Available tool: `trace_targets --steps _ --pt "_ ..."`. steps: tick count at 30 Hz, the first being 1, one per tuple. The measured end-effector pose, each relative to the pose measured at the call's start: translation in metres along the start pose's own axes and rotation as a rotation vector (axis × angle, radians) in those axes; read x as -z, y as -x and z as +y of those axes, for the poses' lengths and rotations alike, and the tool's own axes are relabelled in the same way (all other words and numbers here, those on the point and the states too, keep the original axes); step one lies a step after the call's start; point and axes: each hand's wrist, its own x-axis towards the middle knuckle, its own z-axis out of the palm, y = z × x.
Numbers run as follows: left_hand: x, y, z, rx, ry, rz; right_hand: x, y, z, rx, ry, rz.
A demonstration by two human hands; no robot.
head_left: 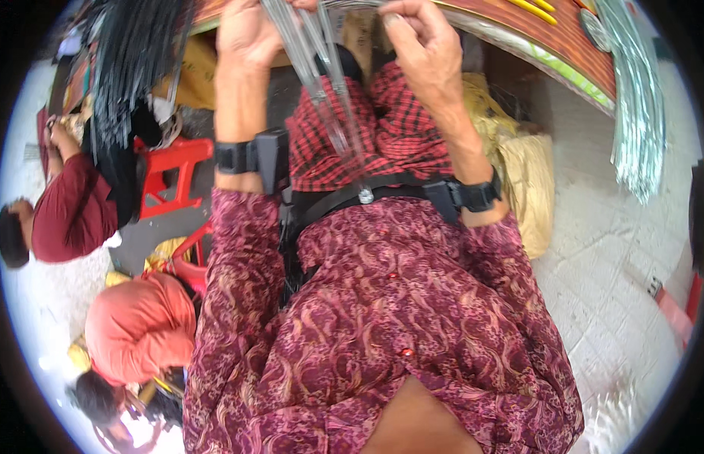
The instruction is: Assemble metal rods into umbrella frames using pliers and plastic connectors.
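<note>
A bundle of thin, shiny grey strands (314, 79) hangs down in front of my lap, blurred toward its lower ends. My left hand (250, 32) is closed at its upper part, with the fingers partly cut off by the top edge of the view. To its right, my right hand (423, 41) is raised at the table edge, thumb and fingers pinched together. More strands (353, 4) run across between the two hands and reach the right fingertips. What exactly the right fingers pinch is too small to tell.
Black strands (144, 68) hang over the wooden table (511, 24) on the left, silvery ones (638, 106) on the right. Yellow-handled tools (535, 9) lie on top. A pale sack (527, 193) stands by my right; red stools (174, 178) and people (76, 208) are at my left.
</note>
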Motion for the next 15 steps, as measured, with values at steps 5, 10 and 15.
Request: trace_targets --steps 5,10,15 --pt "0.013 0.015 0.008 -0.056 0.108 -0.072 0.000 0.027 0.010 -0.178 0.029 -0.358" --pt "0.017 0.025 0.016 -0.122 0.104 -0.012 -0.001 0.050 0.015 -0.297 0.004 -0.544" --pt "0.011 0.019 0.015 -0.106 0.191 -0.050 -0.002 0.058 0.022 -0.462 -0.182 -0.722"
